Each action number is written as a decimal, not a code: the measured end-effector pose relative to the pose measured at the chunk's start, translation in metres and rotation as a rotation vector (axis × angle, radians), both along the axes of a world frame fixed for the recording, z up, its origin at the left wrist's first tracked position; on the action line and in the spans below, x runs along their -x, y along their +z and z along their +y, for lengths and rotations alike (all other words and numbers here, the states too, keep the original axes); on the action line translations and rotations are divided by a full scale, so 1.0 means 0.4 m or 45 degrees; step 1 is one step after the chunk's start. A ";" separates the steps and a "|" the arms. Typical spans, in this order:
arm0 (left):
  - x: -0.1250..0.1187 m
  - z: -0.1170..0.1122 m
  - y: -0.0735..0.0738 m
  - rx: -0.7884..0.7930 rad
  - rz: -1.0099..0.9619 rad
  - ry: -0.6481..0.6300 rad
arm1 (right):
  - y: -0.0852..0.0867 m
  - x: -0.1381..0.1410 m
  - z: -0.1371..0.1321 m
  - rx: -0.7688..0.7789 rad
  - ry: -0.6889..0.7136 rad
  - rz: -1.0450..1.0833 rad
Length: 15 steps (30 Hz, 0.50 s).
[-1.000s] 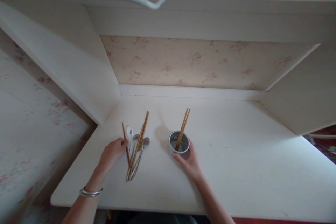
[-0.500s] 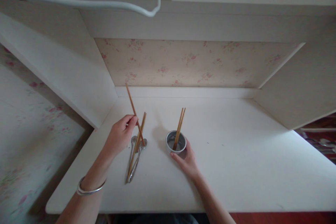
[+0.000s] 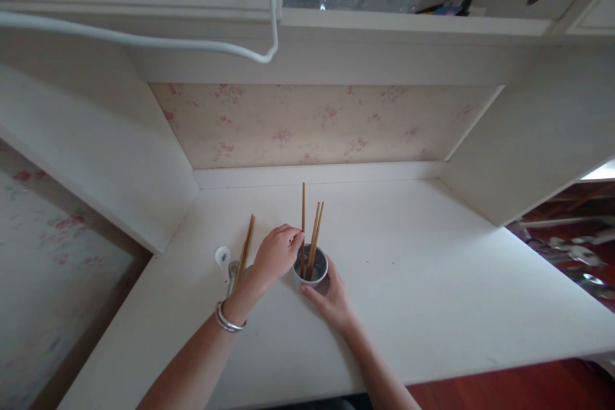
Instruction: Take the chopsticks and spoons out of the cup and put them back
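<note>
**A single chopstick goes upright into the cup**

The left hand (image 3: 277, 251) pinches one chopstick (image 3: 303, 214) between thumb and fingertips, gripping it low on the shaft. The stick stands almost vertical, its lower end already inside the small metal cup (image 3: 311, 267), which sits just right of the pinch and slightly below it. Two more chopsticks (image 3: 315, 230) lean in the cup a little further right of the grip, tilted away from the held one.

The right hand (image 3: 330, 300) is curled around the near side of the cup, thumb against its wall, steadying it on the white desk (image 3: 432, 282).

To the left of the gripping hand, partly hidden behind its wrist, lie the remaining chopsticks (image 3: 245, 248), a white ceramic spoon (image 3: 221, 256) and the bowl of a metal spoon (image 3: 233, 267). A bangle (image 3: 227, 321) sits on the left wrist.

By the look of it, the step in hand is setting this stick down among the others. What follows would call for loosening the pinch only once the tip rests on the cup's bottom, with the right hand holding firm so the light cup does not tip under the leaning sticks.
</note>
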<state>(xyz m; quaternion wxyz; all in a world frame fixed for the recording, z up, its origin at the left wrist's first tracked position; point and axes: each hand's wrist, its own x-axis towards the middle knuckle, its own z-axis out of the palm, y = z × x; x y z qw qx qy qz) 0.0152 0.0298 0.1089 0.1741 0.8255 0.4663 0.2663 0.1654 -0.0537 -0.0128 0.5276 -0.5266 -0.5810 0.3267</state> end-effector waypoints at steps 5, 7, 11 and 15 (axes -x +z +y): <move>-0.003 -0.023 -0.040 0.057 0.013 -0.085 | 0.010 -0.003 0.001 0.012 0.021 -0.019; -0.002 -0.027 -0.051 0.095 -0.041 -0.062 | 0.011 -0.004 0.001 0.017 0.025 -0.025; -0.002 -0.030 -0.060 0.189 -0.189 -0.041 | 0.010 -0.003 -0.001 0.018 0.027 -0.030; -0.003 -0.027 -0.065 0.301 -0.382 -0.065 | 0.012 -0.004 -0.002 0.024 0.015 -0.042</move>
